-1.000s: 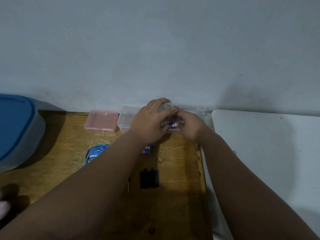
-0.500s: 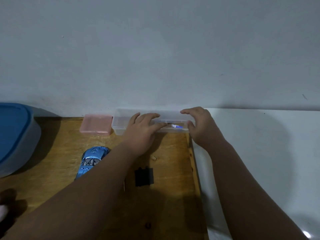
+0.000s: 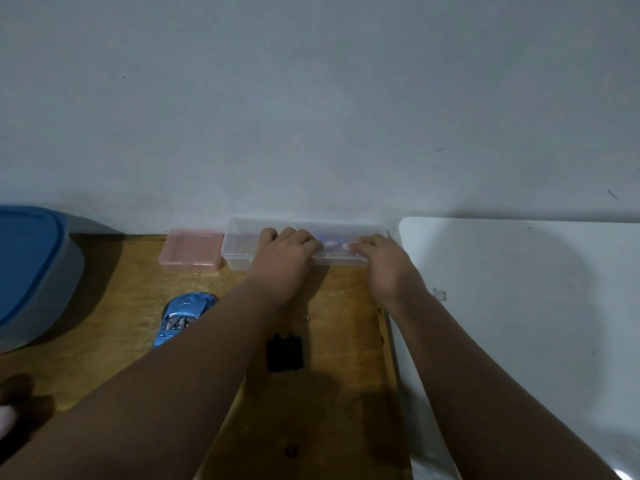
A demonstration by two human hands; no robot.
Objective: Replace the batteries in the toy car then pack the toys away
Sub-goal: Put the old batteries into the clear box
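A long clear plastic box (image 3: 239,249) lies against the wall at the back of the wooden table (image 3: 114,306). My left hand (image 3: 284,252) and my right hand (image 3: 385,266) both rest on its top, fingers curled over the lid and front rim. Between the hands a blurred blue and white item (image 3: 333,242) shows through the plastic. The blue toy car (image 3: 183,313) lies on the wood beside my left forearm. A black battery cover (image 3: 284,353) lies between my forearms, with a tiny pale piece (image 3: 307,317) just beyond it.
A pink flat box (image 3: 192,250) sits left of the clear box. A large container with a blue lid (image 3: 27,265) stands at the far left. A white table (image 3: 519,306) adjoins on the right, with a small clear bit (image 3: 439,294) near its edge.
The hands were pinching a small blue item together above the clear box. They have spread apart and now lie on the box's top; the view shifted slightly.
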